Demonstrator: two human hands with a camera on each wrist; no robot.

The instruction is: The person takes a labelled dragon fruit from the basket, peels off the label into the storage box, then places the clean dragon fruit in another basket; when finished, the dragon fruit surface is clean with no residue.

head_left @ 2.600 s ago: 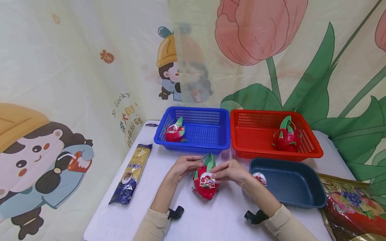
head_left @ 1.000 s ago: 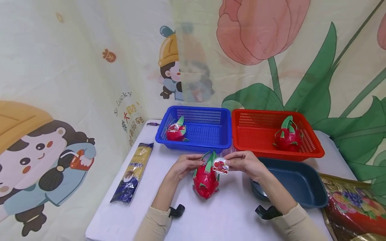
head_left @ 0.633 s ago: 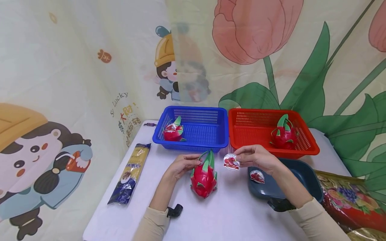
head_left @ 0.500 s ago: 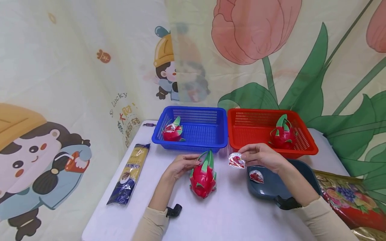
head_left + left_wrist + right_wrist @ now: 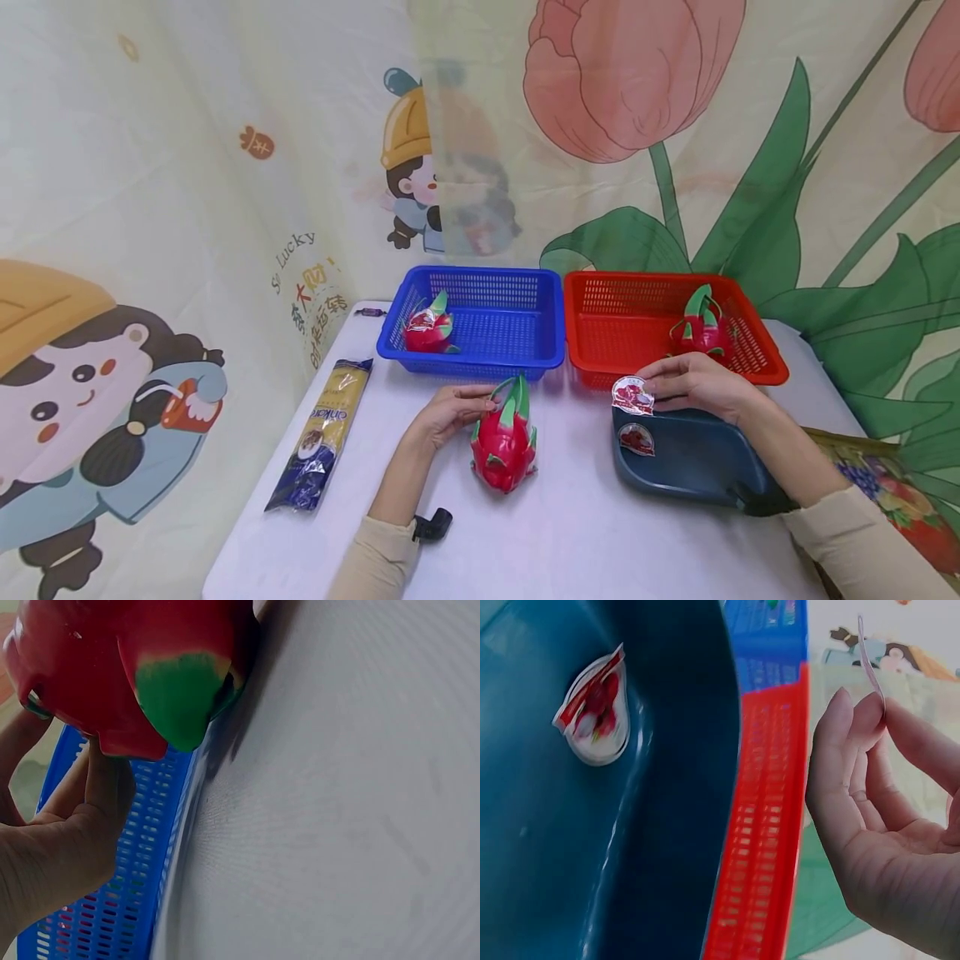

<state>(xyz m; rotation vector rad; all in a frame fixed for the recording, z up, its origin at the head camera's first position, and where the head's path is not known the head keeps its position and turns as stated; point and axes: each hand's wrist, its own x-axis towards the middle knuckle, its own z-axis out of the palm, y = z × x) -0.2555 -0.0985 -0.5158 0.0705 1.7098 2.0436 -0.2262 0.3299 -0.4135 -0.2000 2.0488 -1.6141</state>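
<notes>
A red artificial-looking dragon fruit [image 5: 504, 450] with green leaf tips lies on the white table. My left hand [image 5: 450, 412] grips it by its leafy top end; the left wrist view shows thumb and fingers against the fruit [image 5: 82, 667]. Between thumb and fingertips, my right hand [image 5: 701, 387] pinches a round fruit sticker [image 5: 632, 395], seen edge-on as a thin strip in the right wrist view. That hand is over the far left part of a dark blue tray [image 5: 697, 467]. Inside the tray lies a second such sticker [image 5: 636, 439].
Behind the hands stand a blue basket [image 5: 510, 367] and a red basket [image 5: 600, 367], each with one dragon fruit in it. A yellow-and-blue noodle packet [image 5: 322, 433] lies at left. A shiny fruit-printed bag [image 5: 900, 500] is at right, partly behind my right forearm.
The sticker has come away from the front of the middle dragon fruit in my right hand, which has moved right to the tray. My left hand has kept its grip on the fruit.
</notes>
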